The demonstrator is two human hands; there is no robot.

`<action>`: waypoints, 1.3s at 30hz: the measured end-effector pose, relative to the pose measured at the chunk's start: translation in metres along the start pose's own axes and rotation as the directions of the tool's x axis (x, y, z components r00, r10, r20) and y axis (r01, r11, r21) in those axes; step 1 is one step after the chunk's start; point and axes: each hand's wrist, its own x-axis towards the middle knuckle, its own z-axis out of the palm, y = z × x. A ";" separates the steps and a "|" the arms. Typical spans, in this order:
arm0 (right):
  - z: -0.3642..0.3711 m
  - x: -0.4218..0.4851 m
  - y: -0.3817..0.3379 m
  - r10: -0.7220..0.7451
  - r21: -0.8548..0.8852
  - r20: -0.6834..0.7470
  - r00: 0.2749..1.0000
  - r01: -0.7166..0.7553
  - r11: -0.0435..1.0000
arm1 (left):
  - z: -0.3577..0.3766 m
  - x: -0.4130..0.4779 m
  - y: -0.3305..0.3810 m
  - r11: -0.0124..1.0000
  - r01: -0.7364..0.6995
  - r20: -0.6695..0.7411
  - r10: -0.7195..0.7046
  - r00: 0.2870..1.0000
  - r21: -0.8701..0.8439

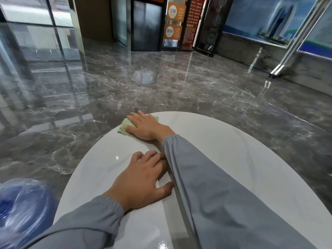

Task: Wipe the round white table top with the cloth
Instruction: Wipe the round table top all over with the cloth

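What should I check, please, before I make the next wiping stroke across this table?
1. Cloth under the right hand: ok, the fingers lie flat on it.
2. Cloth on the table: ok, but it sits at the far left rim; whether it overhangs, cannot tell.
3. Left hand bracing: ok, it rests flat on the top.
4. Path back toward you: not ok, the left hand lies against the right sleeve, in the way of a near stroke.
5. Blue bag beside the table: cannot tell whether it touches the rim.
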 end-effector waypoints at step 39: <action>0.025 -0.092 -0.036 0.168 0.109 -0.096 0.981 -0.158 0.981 | -0.034 -0.103 0.000 0.997 0.028 -0.125 -0.037 0.991 -0.074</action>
